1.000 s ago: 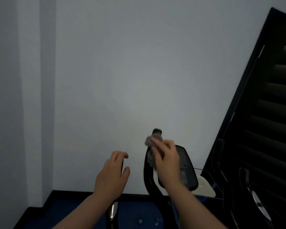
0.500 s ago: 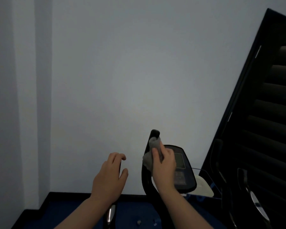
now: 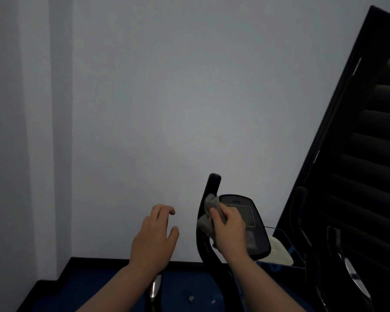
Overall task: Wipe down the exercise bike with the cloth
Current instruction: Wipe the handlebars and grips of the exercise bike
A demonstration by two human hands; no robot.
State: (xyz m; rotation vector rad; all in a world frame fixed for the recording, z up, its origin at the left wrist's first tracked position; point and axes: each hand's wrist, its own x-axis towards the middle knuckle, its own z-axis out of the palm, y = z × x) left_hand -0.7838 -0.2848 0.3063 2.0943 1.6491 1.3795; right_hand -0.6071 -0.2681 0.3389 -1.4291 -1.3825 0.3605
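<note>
Clearly the cloth [image 3: 208, 216] is a soft, light rag — it bunches and folds round whatever it meets, so it should follow the curve of a bar without effort and needs only a modest squeeze to stay put. It sits low and right of centre in the frame, wrapped against the black handlebar [image 3: 208, 199] of the exercise bike [image 3: 252, 235], just left of the dark console [image 3: 245, 218]. The right hand [image 3: 229, 230] has its fingers curled round the cloth, pressing it to the bar below its rounded tip. The left hand [image 3: 154, 237] hovers to the left of the bar, well apart from it, fingers loosely bent and holding nothing. The bar itself looks rigid and smooth, likely a little slippery under fabric, so the cloth is best held as a wad in the palm with the thumb behind — the console's screen probably wants a gentler pass than the metal
</note>
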